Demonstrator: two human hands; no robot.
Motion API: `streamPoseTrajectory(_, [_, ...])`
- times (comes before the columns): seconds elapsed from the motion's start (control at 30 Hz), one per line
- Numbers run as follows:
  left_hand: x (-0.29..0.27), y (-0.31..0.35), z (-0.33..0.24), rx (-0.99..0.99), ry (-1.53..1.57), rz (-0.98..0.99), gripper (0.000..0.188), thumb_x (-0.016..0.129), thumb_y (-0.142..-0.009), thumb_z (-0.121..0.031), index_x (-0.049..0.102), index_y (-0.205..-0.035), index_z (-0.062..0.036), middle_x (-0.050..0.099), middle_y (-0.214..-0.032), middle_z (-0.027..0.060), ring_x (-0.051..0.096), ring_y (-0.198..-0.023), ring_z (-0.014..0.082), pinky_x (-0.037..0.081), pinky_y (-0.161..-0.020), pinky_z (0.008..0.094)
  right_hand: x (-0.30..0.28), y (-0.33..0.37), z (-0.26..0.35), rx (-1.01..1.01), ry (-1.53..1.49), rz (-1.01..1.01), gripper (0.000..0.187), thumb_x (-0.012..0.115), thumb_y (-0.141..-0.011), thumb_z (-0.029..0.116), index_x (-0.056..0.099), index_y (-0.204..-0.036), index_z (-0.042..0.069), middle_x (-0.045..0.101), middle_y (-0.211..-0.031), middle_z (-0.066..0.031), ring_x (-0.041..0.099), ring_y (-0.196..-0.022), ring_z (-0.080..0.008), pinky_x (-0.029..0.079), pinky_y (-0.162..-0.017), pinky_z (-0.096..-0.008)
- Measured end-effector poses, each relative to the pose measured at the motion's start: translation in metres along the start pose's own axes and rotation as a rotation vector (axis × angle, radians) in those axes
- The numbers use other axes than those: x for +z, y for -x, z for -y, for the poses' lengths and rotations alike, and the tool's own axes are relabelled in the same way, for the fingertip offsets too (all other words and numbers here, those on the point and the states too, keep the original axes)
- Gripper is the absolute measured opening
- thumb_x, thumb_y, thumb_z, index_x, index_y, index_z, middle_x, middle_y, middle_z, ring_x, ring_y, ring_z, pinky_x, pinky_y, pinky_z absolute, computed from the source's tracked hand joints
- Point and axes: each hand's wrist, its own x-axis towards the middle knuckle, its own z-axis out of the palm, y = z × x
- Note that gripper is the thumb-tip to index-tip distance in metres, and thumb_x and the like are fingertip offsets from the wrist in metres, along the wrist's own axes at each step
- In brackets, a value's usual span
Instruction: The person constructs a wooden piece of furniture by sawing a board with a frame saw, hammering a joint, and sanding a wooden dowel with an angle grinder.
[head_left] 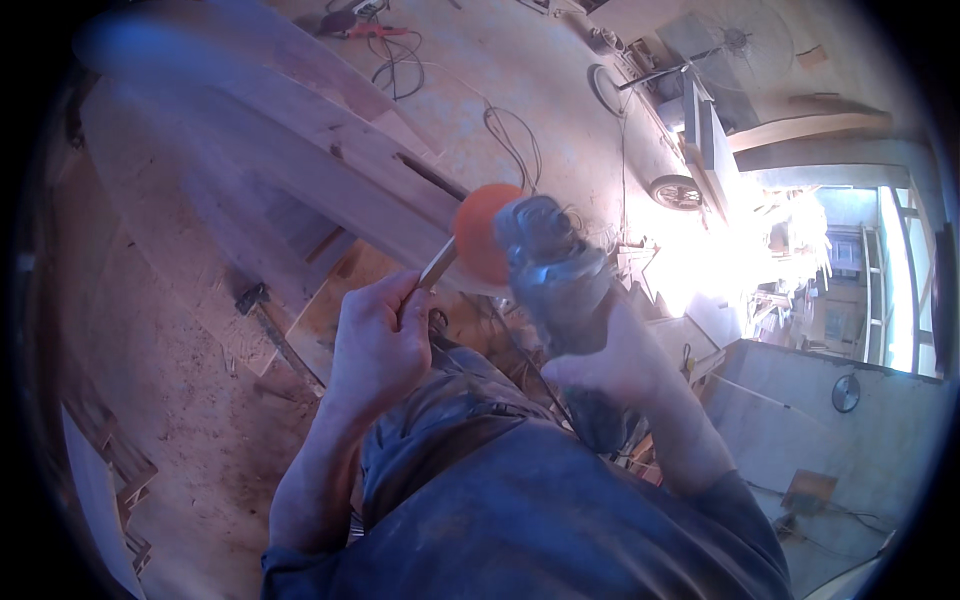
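My right hand (625,365) is wrapped round the body of a dark angle grinder (545,255), held in front of my waist. An orange sanding disc (480,235) is fitted at its head and faces left. Pinched between the thumb and fingers of my left hand (382,335) is a narrow strip of wood (438,262). The strip's upper end meets the disc's left edge, or lies very close to it; the contact itself is too small to make out. My left fingertips are near the disc.
Long wooden boards (330,150) stretch from the upper left towards the grinder. A hammer (255,300) lies at the left on dusty ground. Loose cables (515,145) and a red power tool (375,30) are beyond. At right, a round saw blade (846,393) rests against a pale panel (780,400).
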Motion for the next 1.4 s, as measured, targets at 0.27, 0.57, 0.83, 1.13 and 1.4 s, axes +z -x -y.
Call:
streamPoseTrajectory(0.27, [0.001,-0.001,0.002,-0.037,-0.014,0.026,0.016,0.054,-0.097,-0.004,0.067,-0.096,0.0061,0.051,-0.066,0.0036,0.047,-0.061,0.0101,0.038,-0.057,0.0308,-0.006,-0.003,0.004,0.091,-0.007,0.049,0.083,0.086,-0.069,0.011,0.046,-0.14,-0.004,0.064,-0.123,-0.0137,0.062,-0.116,-0.0216,0.048,-0.103,-0.0371])
streamPoseTrajectory(0.57, [0.002,0.0,0.005,0.059,-0.018,-0.003,0.015,0.054,-0.097,-0.001,0.062,-0.086,0.0046,0.049,-0.064,0.0022,0.046,-0.059,0.0082,0.037,-0.054,0.0294,-0.032,-0.02,-0.001,0.152,-0.084,-0.084,0.076,0.085,-0.068,0.007,0.049,-0.134,-0.004,0.066,-0.113,-0.0132,0.068,-0.098,-0.02,0.056,-0.085,-0.0343])
streamPoseTrajectory(0.83, [-0.001,0.0,0.0,0.036,-0.05,0.016,0.015,0.054,-0.097,-0.002,0.062,-0.087,0.0052,0.051,-0.065,0.0034,0.048,-0.06,0.0096,0.038,-0.055,0.0309,-0.005,0.0,0.013,0.089,-0.058,-0.031,0.078,0.085,-0.065,0.005,0.051,-0.135,0.0,0.065,-0.113,-0.0081,0.066,-0.103,-0.0179,0.054,-0.091,-0.0348])
streamPoseTrajectory(1.13, [0.0,0.0,-0.001,0.09,-0.115,-0.002,0.012,0.055,-0.094,0.0,0.065,-0.09,0.0057,0.054,-0.064,0.0103,0.054,-0.059,0.0139,0.04,-0.056,0.0319,-0.018,-0.017,-0.001,0.062,-0.003,0.029,0.082,0.086,-0.069,0.012,0.046,-0.138,-0.004,0.064,-0.119,-0.0134,0.065,-0.108,-0.0209,0.051,-0.097,-0.0365])
streamPoseTrajectory(1.4, [0.02,0.01,0.0,0.31,-0.411,-0.121,0.006,0.059,-0.093,-0.003,0.063,-0.094,0.0013,0.062,-0.069,0.0191,0.065,-0.064,0.0393,0.048,-0.057,0.0443,-0.052,-0.001,-0.014,0.138,-0.309,-0.251,0.069,0.081,-0.07,0.008,0.048,-0.128,-0.007,0.064,-0.092,-0.0132,0.07,-0.073,-0.0207,0.058,-0.068,-0.0335])
